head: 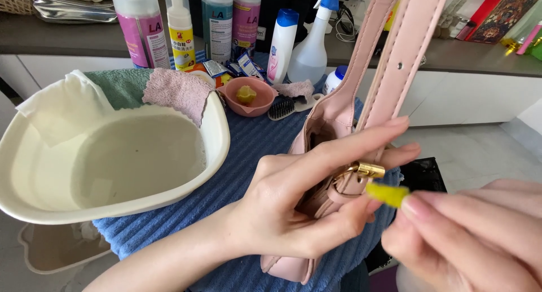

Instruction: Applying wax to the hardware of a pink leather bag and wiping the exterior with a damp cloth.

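My left hand (299,199) grips a pale pink handbag (333,120) at the base of its strap (395,55), fingers wrapped beside a gold buckle (368,169). The strap rises to the top edge of the view. My right hand (468,241), at the lower right, pinches a small yellow-green piece (387,194) between its fingertips and holds it right next to the buckle. The bag rests on a blue ribbed towel (248,151).
A cream basin (217,139) of cloudy water sits at left with a white cloth (62,106) and pink cloth (178,91) on its rim. Behind stand several bottles, a spray bottle (310,49), a pink bowl (248,97), a black brush (281,107).
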